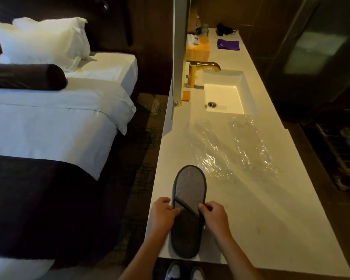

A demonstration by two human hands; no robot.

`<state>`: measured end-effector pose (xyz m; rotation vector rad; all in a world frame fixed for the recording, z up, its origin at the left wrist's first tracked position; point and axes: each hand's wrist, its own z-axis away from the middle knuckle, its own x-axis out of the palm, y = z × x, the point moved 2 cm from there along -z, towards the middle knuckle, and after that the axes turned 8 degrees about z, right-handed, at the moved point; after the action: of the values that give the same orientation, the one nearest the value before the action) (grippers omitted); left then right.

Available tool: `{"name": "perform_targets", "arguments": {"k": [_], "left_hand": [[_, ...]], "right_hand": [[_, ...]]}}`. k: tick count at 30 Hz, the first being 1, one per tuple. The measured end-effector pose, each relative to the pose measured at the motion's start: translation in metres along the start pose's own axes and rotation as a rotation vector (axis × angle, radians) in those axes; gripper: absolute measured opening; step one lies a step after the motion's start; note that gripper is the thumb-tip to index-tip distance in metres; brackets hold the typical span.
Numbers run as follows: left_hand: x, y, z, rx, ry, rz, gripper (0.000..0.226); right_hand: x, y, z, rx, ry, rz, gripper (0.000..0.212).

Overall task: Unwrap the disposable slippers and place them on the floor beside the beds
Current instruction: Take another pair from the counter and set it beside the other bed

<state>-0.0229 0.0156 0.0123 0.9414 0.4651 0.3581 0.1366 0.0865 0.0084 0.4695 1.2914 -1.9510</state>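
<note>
One flat grey slipper (188,211), dark-edged, between both hands' fingers (175,210).

Slipper (188,211) on counter (271,209), wrapper (230,146) behind, bed (49,118) left.

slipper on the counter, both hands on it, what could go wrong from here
1. The grey slipper overhangs the near edge of the white counter; if the left hand or right hand loosens its grip, it may drop short of the bed.
2. The clear plastic wrap lies loose beside the sink and could slide in or get left behind.
3. It looks like one slipper, possibly two stacked; the hands could part them unevenly.
</note>
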Motion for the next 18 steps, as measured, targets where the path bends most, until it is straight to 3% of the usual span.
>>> {"name": "perform_targets", "arguments": {"k": [8, 18], "left_hand": [[-0.024, -0.009, 0.013, -0.107, -0.046, 0.321, 0.012], [-0.100, 0.001, 0.009, -0.020, 0.037, 0.565, 0.021]], "right_hand": [[-0.012, -0.021, 0.005, -0.159, -0.167, -0.184, 0.022], [0.032, -0.097, 0.014, -0.246, -0.324, -0.259, 0.022]]}}
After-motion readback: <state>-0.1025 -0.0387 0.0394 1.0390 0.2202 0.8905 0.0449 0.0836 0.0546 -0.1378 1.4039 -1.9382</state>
